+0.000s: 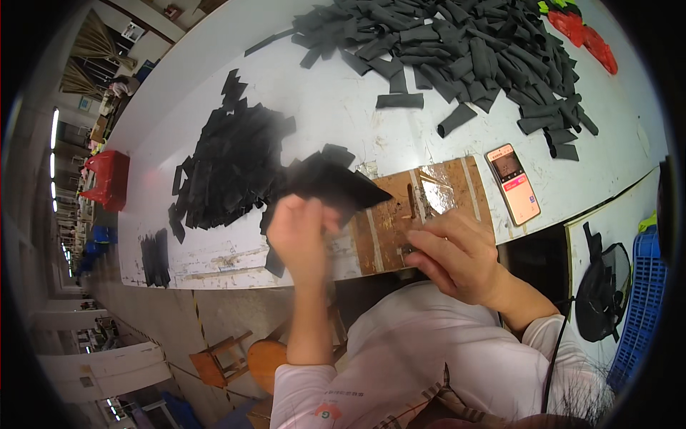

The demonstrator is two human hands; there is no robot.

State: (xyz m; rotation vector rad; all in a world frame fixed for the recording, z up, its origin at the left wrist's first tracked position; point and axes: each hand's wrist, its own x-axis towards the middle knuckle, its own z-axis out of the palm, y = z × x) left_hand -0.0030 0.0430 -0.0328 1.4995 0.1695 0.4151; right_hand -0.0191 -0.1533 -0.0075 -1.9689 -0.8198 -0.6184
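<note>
My left hand (pixel 300 225), blurred by motion, is over the table's near edge with its fingers curled. Just beyond it is a smeared black fabric piece (pixel 346 187); whether the hand grips it, I cannot tell. My right hand (pixel 457 250) is above the near right part of a brown board (pixel 382 239). Its thumb and forefinger are pinched together, and what they hold is too small to make out. A slim dark metal piece (pixel 411 200) sits on the board beyond the right fingers, beside shiny clear tape (pixel 437 191).
Flat black pieces (pixel 236 164) lie heaped at the left, with a smaller stack (pixel 155 257) beyond. Dark grey fabric tubes (pixel 464 57) pile up at the far side. A phone (pixel 513 184) lies right of the board. A blue crate (pixel 639 293) stands at the right, stools (pixel 221 357) below.
</note>
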